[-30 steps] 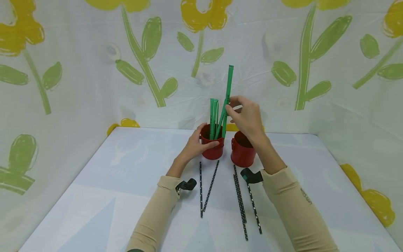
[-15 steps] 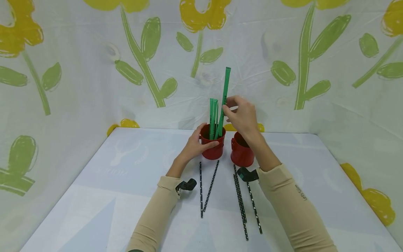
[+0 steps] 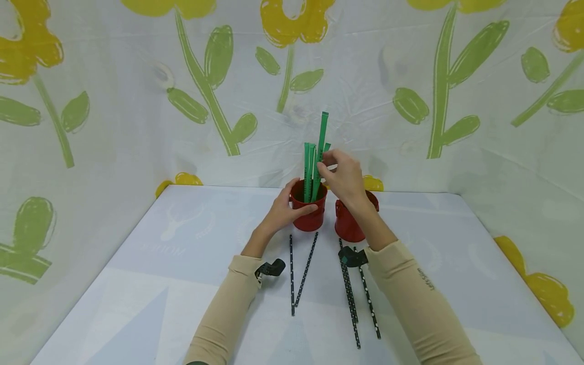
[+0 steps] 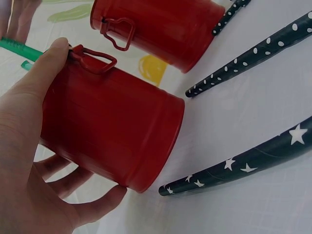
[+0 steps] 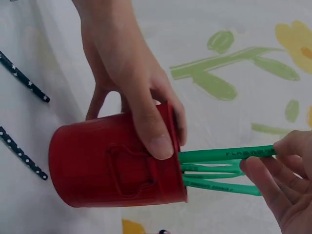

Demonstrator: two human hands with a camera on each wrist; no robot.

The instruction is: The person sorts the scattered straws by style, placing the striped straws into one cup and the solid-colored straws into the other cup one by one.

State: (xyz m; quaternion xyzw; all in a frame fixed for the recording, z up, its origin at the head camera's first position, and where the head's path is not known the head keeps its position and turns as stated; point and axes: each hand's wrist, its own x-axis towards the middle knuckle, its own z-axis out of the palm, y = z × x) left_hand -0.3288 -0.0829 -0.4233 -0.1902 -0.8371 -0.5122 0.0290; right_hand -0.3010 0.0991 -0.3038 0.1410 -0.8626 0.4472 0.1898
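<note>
My left hand (image 3: 279,215) curls round a small red bucket (image 3: 311,221) at the back of the table, thumb near its rim. Several green wrapped straws (image 3: 307,165) stand in that bucket. My right hand (image 3: 345,177) pinches one taller green straw (image 3: 323,126) between thumb and fingers, above the rim. In the right wrist view this straw (image 5: 209,155) carries dark print, and its lower end is hidden inside the bucket. The left wrist view shows the thumb and spread fingers against the bucket's side (image 4: 112,122).
A second red bucket (image 3: 349,225) stands just to the right, partly hidden by my right forearm. Several black straws with white dots and stars lie in front, two straws (image 3: 305,268) on the left and others (image 3: 368,304) on the right. A flower-printed curtain (image 3: 356,91) hangs behind the table.
My right hand has moved left and down, and the green straw it pinches has sunk lower into the left bucket. My left hand stays in place on the bucket.
</note>
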